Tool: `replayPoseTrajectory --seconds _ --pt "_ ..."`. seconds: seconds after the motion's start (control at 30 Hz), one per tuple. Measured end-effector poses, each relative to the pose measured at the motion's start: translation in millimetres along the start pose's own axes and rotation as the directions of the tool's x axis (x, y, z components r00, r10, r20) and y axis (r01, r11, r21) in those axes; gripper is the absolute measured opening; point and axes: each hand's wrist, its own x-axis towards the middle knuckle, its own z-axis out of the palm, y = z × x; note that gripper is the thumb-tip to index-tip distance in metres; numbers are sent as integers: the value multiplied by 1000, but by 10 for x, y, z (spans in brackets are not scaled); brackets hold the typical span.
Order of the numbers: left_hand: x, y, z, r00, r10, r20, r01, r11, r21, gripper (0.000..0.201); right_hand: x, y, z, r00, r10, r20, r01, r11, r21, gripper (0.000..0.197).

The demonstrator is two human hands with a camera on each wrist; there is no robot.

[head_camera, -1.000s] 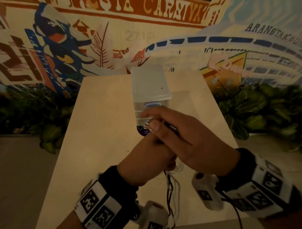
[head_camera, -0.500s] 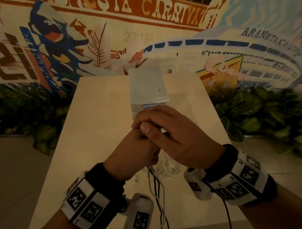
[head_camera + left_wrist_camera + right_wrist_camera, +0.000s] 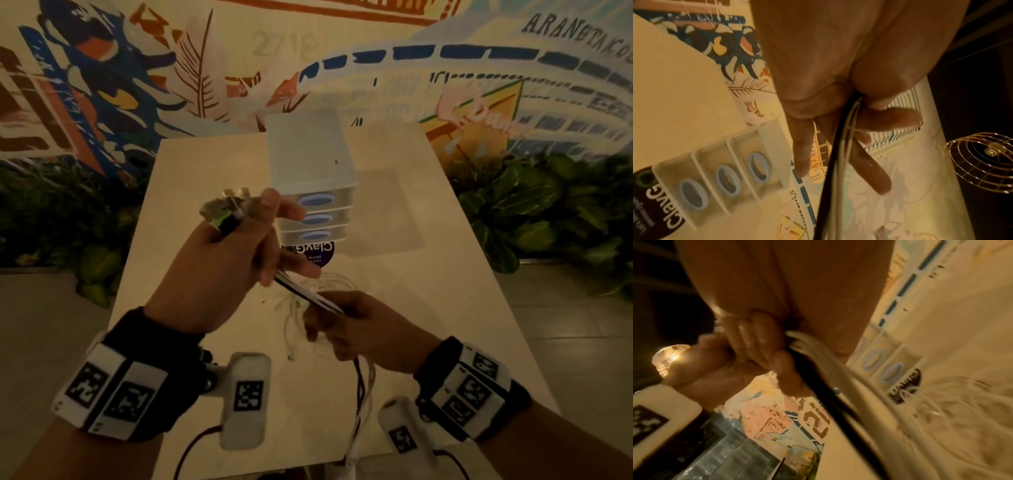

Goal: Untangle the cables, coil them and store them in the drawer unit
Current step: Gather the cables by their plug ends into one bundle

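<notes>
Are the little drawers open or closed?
Closed. All three fronts of the drawer unit sit flush, one above another, with none pulled out; the left wrist view shows the same.

A pale beige rectangular desk carries the things. A translucent white plastic drawer unit with three drawers and blue oval handles stands on it. Just in front of the drawer unit, touching its base, a round dark purple sticker with white letters lies flat. Nearer than the sticker, a loose heap of thin white cables lies on the desk.
</notes>
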Motion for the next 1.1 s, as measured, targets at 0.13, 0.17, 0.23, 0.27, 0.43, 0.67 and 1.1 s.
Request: replayPoseTrajectory --seconds 0.13,0.17,0.23,0.27,0.43,0.67,1.1 --pt "9 20 -195 998 -47 -34 46 999 -25 40 -265 457 -29 982 185 34 -185 983 9 33" --pt "-5 -25 -200 998 -69 -10 68 998 -4 40 -329 561 -11 972 233 34 -233 973 3 33" --pt "-48 -176 -174 993 -113 28 112 993 36 41 -399 716 14 948 317 20 -314 945 -89 35" --pt "-71 -261 -155 990 -135 45 133 990 43 43 -422 763 16 939 343 11 -335 925 -181 36" --pt "-75 -538 -216 970 -231 79 234 971 -38 40 -464 802 -159 962 264 66 -194 836 -513 36" --pt "-67 -637 -302 971 -238 21 239 960 -145 36 -102 1065 -750 852 -16 -524 -337 750 -570 33" --pt "-80 -732 -284 971 -240 14 240 965 -106 34 -103 1023 -972 793 -157 -589 -348 676 -650 10"
